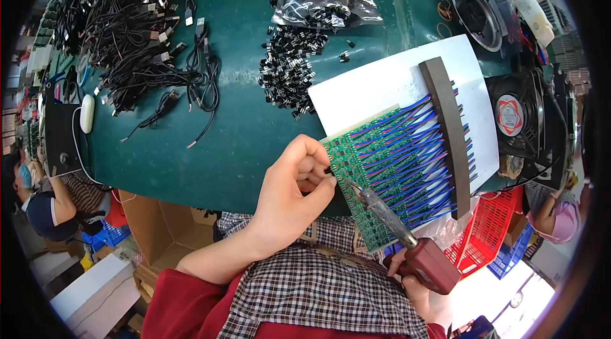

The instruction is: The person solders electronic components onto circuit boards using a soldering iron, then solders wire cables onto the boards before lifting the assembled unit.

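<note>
My left hand (289, 196) pinches a small black part (328, 171) at the left edge of a green circuit board panel (375, 186). The part looks like the little black connectors with metal pins in the pile (286, 69) farther back. In my right hand (414, 285) is a soldering iron (433, 266) with a dark red handle, its tip over the board close to my left fingertips. Blue, red and black wires (407, 154) run from the board under a dark grey bar (449, 135). A white sheet (356, 94) lies beneath them.
Black USB cables (140, 40) heap up at the back left of the green table (235, 135). Behind the connectors lies a clear bag (324, 11). To the right are a fan (512, 113), a metal ring (474, 14) and a red basket (487, 234). People sit at both sides.
</note>
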`<state>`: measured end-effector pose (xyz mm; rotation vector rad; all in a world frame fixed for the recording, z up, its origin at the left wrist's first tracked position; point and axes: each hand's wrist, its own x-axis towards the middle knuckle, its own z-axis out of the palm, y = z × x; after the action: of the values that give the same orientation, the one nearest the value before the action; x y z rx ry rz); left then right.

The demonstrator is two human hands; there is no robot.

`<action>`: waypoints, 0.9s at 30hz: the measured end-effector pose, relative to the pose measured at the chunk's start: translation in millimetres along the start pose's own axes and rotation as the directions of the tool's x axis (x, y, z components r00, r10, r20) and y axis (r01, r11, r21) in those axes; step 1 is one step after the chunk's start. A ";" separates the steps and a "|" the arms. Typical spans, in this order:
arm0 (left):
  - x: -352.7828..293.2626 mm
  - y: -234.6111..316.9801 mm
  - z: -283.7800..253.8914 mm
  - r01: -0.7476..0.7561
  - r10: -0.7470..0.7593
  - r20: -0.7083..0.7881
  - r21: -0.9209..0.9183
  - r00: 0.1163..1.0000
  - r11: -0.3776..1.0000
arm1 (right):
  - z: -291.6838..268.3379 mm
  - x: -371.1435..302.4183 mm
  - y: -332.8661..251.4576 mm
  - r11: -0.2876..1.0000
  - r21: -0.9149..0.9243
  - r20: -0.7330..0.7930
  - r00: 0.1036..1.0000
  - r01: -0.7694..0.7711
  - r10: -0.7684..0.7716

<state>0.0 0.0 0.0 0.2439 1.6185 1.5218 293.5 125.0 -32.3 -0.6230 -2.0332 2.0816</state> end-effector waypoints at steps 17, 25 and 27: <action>-1.2 -1.8 1.8 -0.011 0.011 -0.018 0.027 1.000 1.000 | 6.7 10.0 -21.5 0.994 0.034 -0.177 0.979 -0.102 0.106; -4.5 6.3 -7.1 -0.097 0.109 -0.041 0.225 0.993 0.970 | 25.2 19.3 -43.5 0.942 0.278 -0.298 0.915 -0.189 0.272; 3.4 9.2 -24.0 -0.171 0.215 -0.128 0.291 0.968 0.941 | 24.5 20.0 -44.2 0.931 0.300 -0.257 0.922 -0.209 0.290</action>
<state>-22.4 -12.7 3.4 0.4585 1.9870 1.4852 258.2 113.2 7.3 -1.1206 -1.5420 2.1833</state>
